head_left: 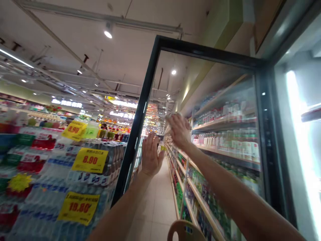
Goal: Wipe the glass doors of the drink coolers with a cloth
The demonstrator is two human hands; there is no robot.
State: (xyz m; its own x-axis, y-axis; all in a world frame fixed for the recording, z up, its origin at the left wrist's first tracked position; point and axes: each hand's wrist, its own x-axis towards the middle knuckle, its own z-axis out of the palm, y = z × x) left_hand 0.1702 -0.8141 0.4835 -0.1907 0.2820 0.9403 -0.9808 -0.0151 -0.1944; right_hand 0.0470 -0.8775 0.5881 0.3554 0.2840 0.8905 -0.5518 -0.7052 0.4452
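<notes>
Each grip is a bare hand with four slender fingers and a thumb, the knuckles faintly creased. Behind the left grip (150, 155), the bare left forearm (117, 211) narrows into the wrist; behind the right grip (179, 131), the bare right forearm (238, 190) does the same and shows a longer stretch of skin. Both arms look lean, and the nails are too small to make out.

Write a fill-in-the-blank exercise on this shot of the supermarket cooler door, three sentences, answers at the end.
The right hand presses a white cloth against the ____ door.
The left hand lies flat on that door, whose frame is ____.
The lowest yellow price tag on the shrink-wrapped bottled water reads ____.

Answers: glass; black; 10.80.
</notes>
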